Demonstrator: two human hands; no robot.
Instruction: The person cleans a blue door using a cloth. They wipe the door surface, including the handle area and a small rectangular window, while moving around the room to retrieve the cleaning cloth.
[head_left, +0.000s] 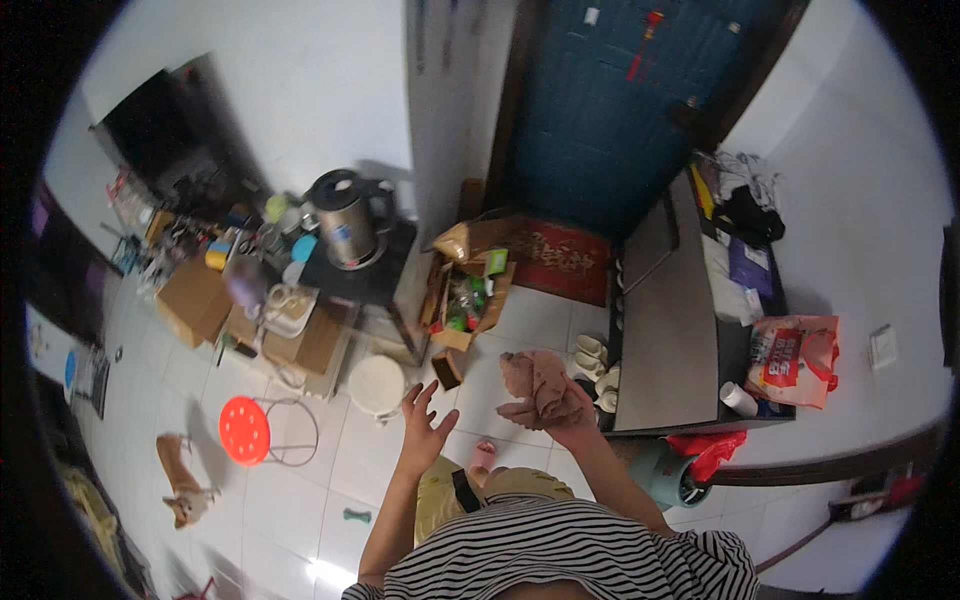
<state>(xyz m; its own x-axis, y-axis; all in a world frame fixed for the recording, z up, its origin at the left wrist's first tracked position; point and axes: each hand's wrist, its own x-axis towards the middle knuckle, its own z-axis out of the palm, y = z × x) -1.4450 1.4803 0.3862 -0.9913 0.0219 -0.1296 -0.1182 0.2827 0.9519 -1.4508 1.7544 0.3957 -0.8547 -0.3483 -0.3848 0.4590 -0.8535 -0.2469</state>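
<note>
A crumpled brownish-pink cloth (541, 391) rests in my right hand (574, 420), which grips it from below and from the right; most of the fingers are hidden behind the folds. To the left, my left hand (427, 431) is raised with its fingers spread and nothing in them. Beyond the hands, on the tiled floor, stand a small open cardboard box (448, 370) and a larger cardboard box (460, 339) holding plastic bottles. A pink slipper (484, 454) shows on the floor between my forearms.
A shoe cabinet (660, 322) with a red and white bag (795, 360) stands right, shoes (592, 356) beside it. Left are a white lidded bin (377, 386), an orange stool (245, 431), a dog (184, 480) and a black stand (360, 281) bearing an electric kettle (346, 225).
</note>
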